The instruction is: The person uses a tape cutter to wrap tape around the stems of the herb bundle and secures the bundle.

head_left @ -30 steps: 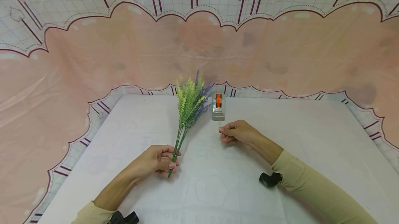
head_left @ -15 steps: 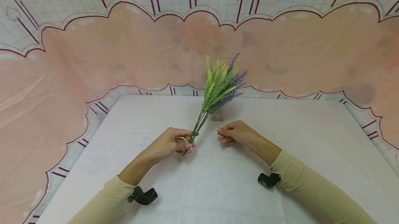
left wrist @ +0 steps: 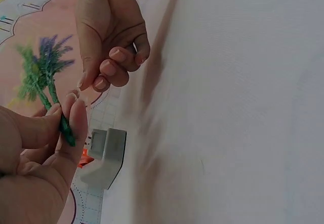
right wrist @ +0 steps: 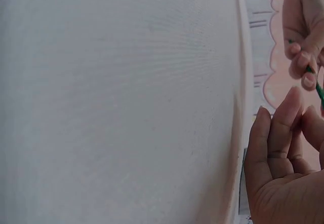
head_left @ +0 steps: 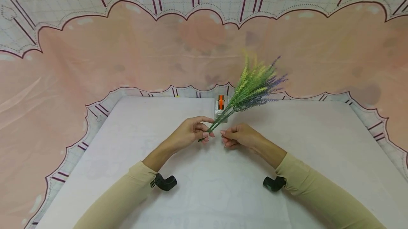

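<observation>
My left hand (head_left: pixel 191 132) pinches the green stems of a small bunch of artificial lavender (head_left: pixel 253 85) near their lower ends. The yellow-green and purple heads lean up to the right. In the left wrist view the stem ends (left wrist: pixel 66 129) lie between thumb and fingers. Close by on the right, my right hand (head_left: pixel 243 137) has thumb and forefinger pinched together. A faint clear strip (left wrist: pixel 83 98), apparently tape, shows at those fingertips in the left wrist view. Behind the stems stands a grey tape dispenser (head_left: pixel 221 104) with an orange hub, its front partly covered.
A white-covered table (head_left: pixel 153 200) spreads under both arms. Beyond its far edge hangs a peach curtain (head_left: pixel 143 52) with a printed scalloped border. Black wrist cameras (head_left: pixel 165 182) are strapped below both sleeves.
My left hand has carried the lavender right and away from me, close to the right hand. The bunch now tilts further right and passed in front of the dispenser. The right hand stays nearly still.
</observation>
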Motion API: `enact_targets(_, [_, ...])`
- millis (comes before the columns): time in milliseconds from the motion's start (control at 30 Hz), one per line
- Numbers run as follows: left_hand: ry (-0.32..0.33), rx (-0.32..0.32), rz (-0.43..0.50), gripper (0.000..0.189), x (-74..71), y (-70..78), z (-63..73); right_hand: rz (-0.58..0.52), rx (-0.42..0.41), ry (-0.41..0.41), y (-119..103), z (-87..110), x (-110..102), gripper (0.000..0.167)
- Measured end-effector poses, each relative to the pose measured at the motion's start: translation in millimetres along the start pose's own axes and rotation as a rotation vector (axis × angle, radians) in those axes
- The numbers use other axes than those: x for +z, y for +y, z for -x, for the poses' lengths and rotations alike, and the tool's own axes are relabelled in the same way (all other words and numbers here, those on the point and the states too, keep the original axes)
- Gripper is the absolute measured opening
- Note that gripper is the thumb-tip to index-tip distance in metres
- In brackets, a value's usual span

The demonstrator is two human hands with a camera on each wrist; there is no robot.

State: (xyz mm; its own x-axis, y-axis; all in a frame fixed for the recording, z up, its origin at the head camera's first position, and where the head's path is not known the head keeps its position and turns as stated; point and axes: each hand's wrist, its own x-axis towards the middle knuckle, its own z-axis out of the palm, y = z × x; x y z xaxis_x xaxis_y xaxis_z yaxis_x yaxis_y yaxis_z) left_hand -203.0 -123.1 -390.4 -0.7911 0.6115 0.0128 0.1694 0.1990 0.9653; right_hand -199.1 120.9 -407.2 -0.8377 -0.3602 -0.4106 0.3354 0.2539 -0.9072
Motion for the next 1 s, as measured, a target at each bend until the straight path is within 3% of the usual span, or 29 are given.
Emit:
enact_targets(233, [-0.002,-0.024,-0.034,0.041,8.5,0.4,-17.0,0.045,-0.017,0.062,2.4,2.8,4.5,0.034])
enact_targets(533, [-0.046,-0.121,0.012,0.042,10.8,4.4,-28.0,0.147,-0.165,0.144,2.6,13.3,10.6,0.029])
enact_targets(767, [-0.090,-0.219,0.069,0.040,7.5,3.2,-34.2,0.153,-0.172,0.213,0.7,17.3,15.0,0.027])
enact_targets(1000, [-0.104,-0.238,0.085,0.041,6.9,-0.8,-36.8,0.243,-0.201,0.253,-2.6,16.8,13.9,0.025])
